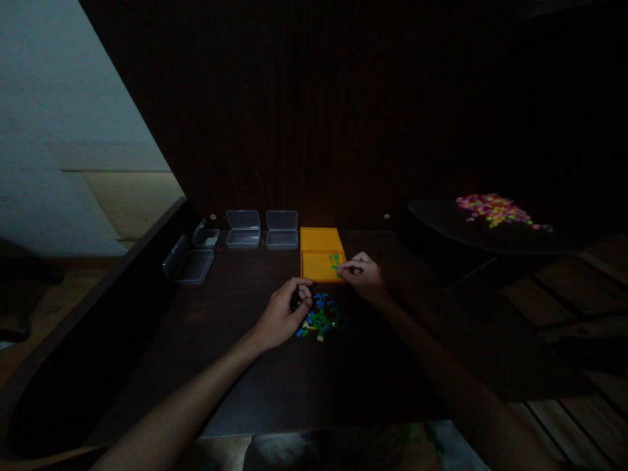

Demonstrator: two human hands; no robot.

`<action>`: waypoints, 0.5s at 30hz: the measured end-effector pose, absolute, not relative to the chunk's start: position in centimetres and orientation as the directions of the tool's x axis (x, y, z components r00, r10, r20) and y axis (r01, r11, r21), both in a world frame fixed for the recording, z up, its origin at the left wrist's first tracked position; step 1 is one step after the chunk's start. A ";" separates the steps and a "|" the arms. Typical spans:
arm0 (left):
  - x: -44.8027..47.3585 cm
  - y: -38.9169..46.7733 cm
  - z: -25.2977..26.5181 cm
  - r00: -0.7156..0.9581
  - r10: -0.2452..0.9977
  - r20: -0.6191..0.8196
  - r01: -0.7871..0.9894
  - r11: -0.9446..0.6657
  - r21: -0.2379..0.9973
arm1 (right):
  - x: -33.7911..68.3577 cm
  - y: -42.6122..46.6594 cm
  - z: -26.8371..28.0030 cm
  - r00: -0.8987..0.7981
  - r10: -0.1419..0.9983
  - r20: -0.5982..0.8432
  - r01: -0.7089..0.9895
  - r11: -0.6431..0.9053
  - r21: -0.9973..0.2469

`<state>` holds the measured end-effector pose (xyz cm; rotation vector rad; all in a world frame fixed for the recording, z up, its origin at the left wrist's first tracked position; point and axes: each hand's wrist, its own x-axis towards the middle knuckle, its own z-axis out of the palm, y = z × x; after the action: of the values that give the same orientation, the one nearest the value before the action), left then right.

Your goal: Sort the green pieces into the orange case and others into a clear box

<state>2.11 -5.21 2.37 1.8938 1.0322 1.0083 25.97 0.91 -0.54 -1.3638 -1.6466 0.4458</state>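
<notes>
The fingers of my left hand (280,315) curl, with thumb and forefinger slightly apart, right at the near edge of the yellow box (314,267); whether they grasp anything I cannot tell. The fingers of my right hand (367,280) bunch together over the box's right side, at the green pieces (334,258); any piece between them is too small to make out.

At far left is a pale wall (73,78). On the dark counter (206,340) sit four clear boxes (243,239) with lids up, two at the left end and two side by side along the back. Next comes the yellow box, open. Before it, beside my left hand, lies a heap of blue, green and yellow bricks (320,319). Far right, a pile of colourful bits (495,209) lies on a dark shelf (441,222).
</notes>
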 end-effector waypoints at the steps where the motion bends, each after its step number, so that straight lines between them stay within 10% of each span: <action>1: 2.1 -5.2 2.4 0.370 0.885 0.284 0.305 -0.405 0.862 | 26.0 1.1 -0.7 0.035 0.911 0.412 0.581 0.317 -0.750; 15: 2.0 -4.6 2.0 0.362 0.875 0.323 0.343 -0.447 0.826 | 26.2 2.1 -1.2 0.021 0.940 0.340 0.624 0.254 -0.739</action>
<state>2.04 -4.55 1.99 1.9643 1.0535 1.0292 26.18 2.06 -1.18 -1.4578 -1.6907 0.4766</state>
